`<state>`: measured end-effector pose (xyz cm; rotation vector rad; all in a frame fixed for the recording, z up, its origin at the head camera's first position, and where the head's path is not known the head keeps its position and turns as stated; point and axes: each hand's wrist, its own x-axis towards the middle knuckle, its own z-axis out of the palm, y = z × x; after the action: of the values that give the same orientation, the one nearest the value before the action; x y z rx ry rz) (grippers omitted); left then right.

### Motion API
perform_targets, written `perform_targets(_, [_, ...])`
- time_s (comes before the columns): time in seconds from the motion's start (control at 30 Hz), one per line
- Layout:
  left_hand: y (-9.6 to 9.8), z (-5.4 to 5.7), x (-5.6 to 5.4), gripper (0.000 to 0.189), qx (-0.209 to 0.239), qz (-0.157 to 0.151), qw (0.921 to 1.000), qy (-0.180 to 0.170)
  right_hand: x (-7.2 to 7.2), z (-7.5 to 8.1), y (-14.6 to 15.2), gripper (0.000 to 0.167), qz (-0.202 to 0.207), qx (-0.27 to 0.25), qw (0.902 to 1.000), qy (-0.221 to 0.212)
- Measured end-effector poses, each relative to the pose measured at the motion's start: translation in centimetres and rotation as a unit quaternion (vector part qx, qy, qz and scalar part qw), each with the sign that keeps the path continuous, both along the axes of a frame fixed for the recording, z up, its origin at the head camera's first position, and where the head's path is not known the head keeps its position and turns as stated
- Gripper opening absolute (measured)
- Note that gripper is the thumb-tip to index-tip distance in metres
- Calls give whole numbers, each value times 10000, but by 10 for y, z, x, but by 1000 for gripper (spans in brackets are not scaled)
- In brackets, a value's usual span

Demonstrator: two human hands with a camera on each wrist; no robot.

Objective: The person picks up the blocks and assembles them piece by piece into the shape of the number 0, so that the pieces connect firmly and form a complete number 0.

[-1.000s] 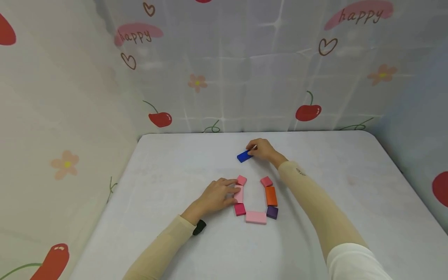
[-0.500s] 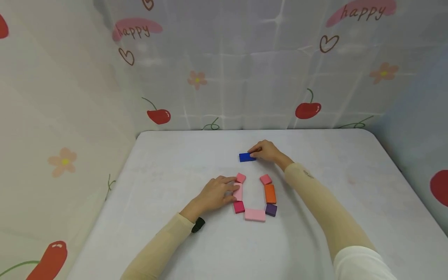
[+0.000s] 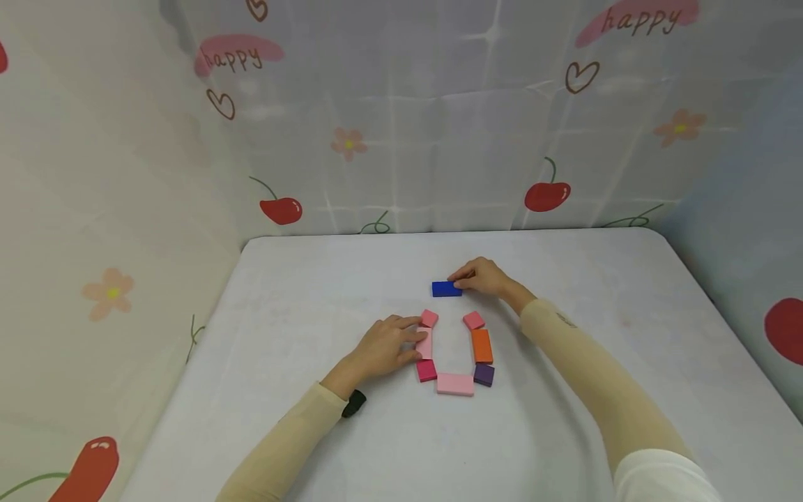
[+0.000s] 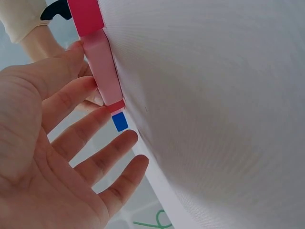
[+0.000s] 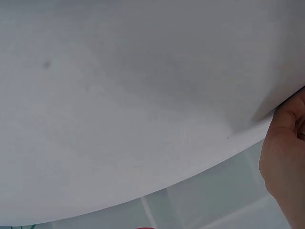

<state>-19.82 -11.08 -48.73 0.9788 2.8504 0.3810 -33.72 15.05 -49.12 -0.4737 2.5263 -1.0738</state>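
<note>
In the head view my right hand (image 3: 486, 277) pinches the right end of a blue rectangular block (image 3: 444, 289) at the far middle of the table. My left hand (image 3: 390, 346) rests with fingers spread and fairly straight against the left side of a light pink block (image 3: 424, 344). Its fingers touch that block and a small pink block (image 3: 429, 318) above it. Below these lies a crimson block (image 3: 426, 371). The left wrist view shows the spread left fingers (image 4: 90, 157) along the pink block. In the right wrist view only part of my right hand (image 5: 286, 157) shows.
A long pink block (image 3: 455, 384) forms the near side of a U of blocks. A purple block (image 3: 484, 375), an orange block (image 3: 482, 346) and a small coral block (image 3: 473, 320) make its right side. The white table (image 3: 314, 279) meets a curtain (image 3: 439, 139) behind.
My right hand has turned the blue block from slanted to level and drawn it slightly nearer the U. The left hand stays in place. The head view has shifted slightly.
</note>
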Motion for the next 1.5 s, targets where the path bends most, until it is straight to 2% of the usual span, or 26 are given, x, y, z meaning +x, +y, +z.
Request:
perform_targets(0.77, [1, 5, 4, 42, 203, -11, 9998, 2, 22, 2, 14, 29, 116, -301, 9987, -407])
perform_targets(1.2, [2, 7, 6, 42, 194, -2, 9998, -84, 27, -2, 16, 26, 381, -269, 9987, -206])
perform_targets(1.5, [1, 4, 4, 41, 210, -40, 9998, 31, 31, 1, 16, 25, 499, -178, 9985, -157])
